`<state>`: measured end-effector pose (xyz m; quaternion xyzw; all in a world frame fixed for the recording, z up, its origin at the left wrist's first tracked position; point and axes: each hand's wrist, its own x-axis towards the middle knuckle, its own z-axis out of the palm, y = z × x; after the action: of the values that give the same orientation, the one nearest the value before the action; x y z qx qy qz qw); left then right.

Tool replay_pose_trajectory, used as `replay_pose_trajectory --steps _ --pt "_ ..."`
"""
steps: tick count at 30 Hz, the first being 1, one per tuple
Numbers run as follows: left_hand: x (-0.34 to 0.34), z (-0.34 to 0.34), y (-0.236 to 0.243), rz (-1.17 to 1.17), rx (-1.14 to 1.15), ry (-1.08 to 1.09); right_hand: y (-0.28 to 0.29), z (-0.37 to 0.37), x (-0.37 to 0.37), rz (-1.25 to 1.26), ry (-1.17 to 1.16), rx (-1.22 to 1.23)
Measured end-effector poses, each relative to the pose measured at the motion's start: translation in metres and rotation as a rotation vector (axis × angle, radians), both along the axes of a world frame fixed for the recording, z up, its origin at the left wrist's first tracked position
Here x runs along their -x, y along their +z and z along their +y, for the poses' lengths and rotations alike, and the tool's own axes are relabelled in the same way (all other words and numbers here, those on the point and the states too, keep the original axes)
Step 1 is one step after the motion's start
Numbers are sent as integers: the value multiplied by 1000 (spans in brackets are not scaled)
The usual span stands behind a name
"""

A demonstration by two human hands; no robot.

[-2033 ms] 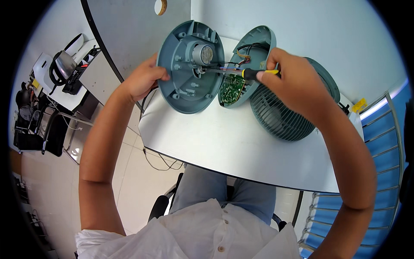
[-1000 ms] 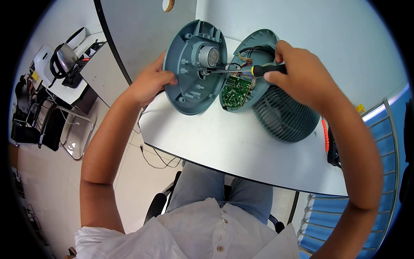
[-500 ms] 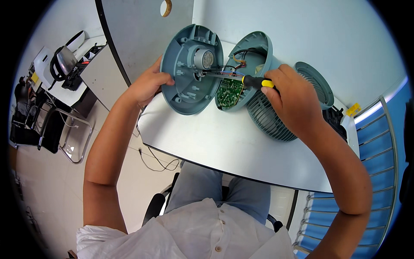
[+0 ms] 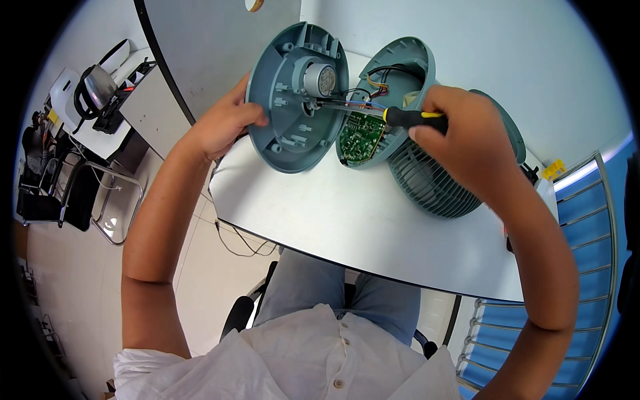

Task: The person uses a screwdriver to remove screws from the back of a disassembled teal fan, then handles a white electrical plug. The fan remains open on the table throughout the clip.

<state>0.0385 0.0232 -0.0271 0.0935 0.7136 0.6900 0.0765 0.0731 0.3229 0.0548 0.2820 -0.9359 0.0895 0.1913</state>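
My left hand (image 4: 230,123) grips the rim of a round teal fan base cover (image 4: 287,137), tilted up on edge with its inner side showing. A silver motor (image 4: 320,81) sits in its middle. In my right hand (image 4: 467,137) is a screwdriver (image 4: 407,119) with a black and yellow handle; its shaft reaches left to a spot just below the motor. Beside the cover, the open fan housing (image 4: 417,57) holds a green circuit board (image 4: 362,138). Thin wires (image 4: 377,83) run between housing and cover. The screwdriver tip's exact contact is too small to tell.
A slatted fan grille (image 4: 433,180) lies under my right hand, on the white table (image 4: 320,207). Behind my right wrist is another teal round part (image 4: 510,127). A yellow object (image 4: 553,169) stands at the right edge. At far left, a kettle (image 4: 99,87) stands on another table.
My right hand has turned and shifted slightly right with the screwdriver, whose handle now lies more level. The cover and housing appear a little higher in view.
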Motion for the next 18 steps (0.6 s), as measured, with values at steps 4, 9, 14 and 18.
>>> replay_pose_trajectory --steps 4,9,14,18 --pt "-2 1 2 14 18 -8 29 -11 3 -607 -334 308" --pt "2 -4 -2 0 9 36 12 -6 -1 -267 -92 134" --pt "1 0 -1 15 -28 50 -3 1 -9 195 176 -145" --pt "-1 1 -2 13 -30 46 -23 -3 -8 710 79 -442"
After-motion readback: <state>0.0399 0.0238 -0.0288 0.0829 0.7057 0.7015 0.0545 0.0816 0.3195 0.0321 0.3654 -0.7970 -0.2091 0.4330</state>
